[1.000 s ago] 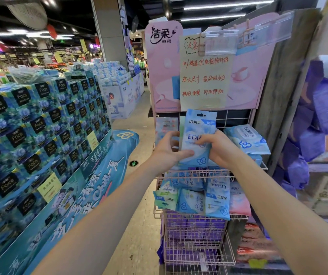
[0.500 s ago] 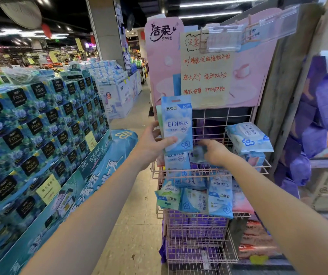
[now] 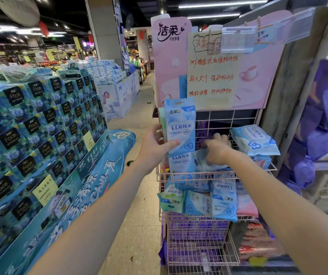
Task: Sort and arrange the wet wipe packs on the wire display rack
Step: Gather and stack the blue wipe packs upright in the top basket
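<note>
My left hand (image 3: 155, 145) holds a slim blue EDI wet wipe pack (image 3: 181, 126) upright above the left end of the pink wire rack's top basket (image 3: 272, 166). Another blue EDI pack (image 3: 181, 163) stands in the basket just below it. My right hand (image 3: 216, 149) reaches into the basket, fingers closed on a flat pale blue pack (image 3: 202, 160) lying there. A thick white-blue pack (image 3: 254, 140) rests at the basket's right end. The shelf below carries several leaning packs, green (image 3: 171, 201), blue (image 3: 223, 199) and pink (image 3: 245, 203).
A pink brand board with a handwritten paper sign (image 3: 212, 74) rises behind the rack. The lower wire baskets (image 3: 200, 247) hold purple packs. A tall stack of blue tissue boxes (image 3: 40, 126) lines the left side of the aisle. Purple packs (image 3: 327, 116) fill shelves at right.
The left hand has lifted the slim pack up and slightly left, holding it alone. The right hand let go of it and dropped into the basket onto a flat pack.
</note>
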Demonstrator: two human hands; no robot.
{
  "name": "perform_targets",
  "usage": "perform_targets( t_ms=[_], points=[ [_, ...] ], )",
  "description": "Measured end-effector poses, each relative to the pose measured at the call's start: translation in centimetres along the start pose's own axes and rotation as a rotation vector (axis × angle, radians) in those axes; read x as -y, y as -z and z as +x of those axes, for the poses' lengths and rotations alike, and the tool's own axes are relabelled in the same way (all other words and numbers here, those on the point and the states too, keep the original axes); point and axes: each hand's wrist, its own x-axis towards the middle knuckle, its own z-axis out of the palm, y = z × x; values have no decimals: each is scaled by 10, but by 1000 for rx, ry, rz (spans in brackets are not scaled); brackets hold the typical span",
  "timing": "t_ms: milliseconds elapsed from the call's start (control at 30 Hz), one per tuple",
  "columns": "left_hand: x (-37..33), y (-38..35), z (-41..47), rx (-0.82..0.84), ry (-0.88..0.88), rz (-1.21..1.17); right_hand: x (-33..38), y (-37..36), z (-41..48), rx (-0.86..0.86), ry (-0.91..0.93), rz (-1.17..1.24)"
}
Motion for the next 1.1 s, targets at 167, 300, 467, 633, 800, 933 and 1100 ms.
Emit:
perform_targets(
  t_ms=[167,300,467,633,800,933,1100],
  points=[
    [-1,1,3,-12,24,-3,-5,10,1,-150,-12,127],
    [-6,4,8,-16,37,-27,-9,22,0,-349,-32,528],
    [-14,7,11,-31,25,-20,-9,18,1,-377,-76,1021],
    [-15,5,12,-33,40,-24,-3,1,9,-284,-114,982],
    [-15,3,11,-50,49,-16,-1,-5,17,-259,-115,921],
    [-16,-1,11,-59,49,1,1,1,14,-325,-124,761],
    [-17,-11,7,-33,57,3,5,22,-14,-433,-10,1400]
  ],
)
